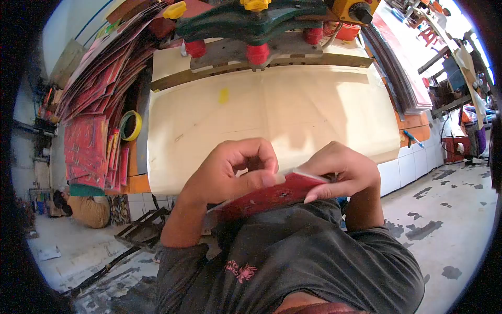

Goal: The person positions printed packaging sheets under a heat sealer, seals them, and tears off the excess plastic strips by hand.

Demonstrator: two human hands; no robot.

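Observation:
A thin stack of red printed sheets [277, 196] is held tilted in front of my dark shirt, above the near edge of the table. My right hand [342, 170] grips its right end, thumb underneath on the printed face and fingers over the upper edge. My left hand [235, 170] is closed, with thumb and curled index finger pinched at the stack's upper left edge. How many sheets lie between those fingertips is hidden. Beyond both hands stretches a worktable covered with cream paper [251, 115], with a small yellow patch [224, 95] on it.
A green machine [251, 21] with red cylinders [257, 54] and a metal bar [261, 68] stands at the back. Red printed sheets [94, 141] are piled left, beside a yellow tape roll [130, 125]. Another stack [400, 68] and a blue pen [413, 138] lie right. A person [89, 209] is at far left.

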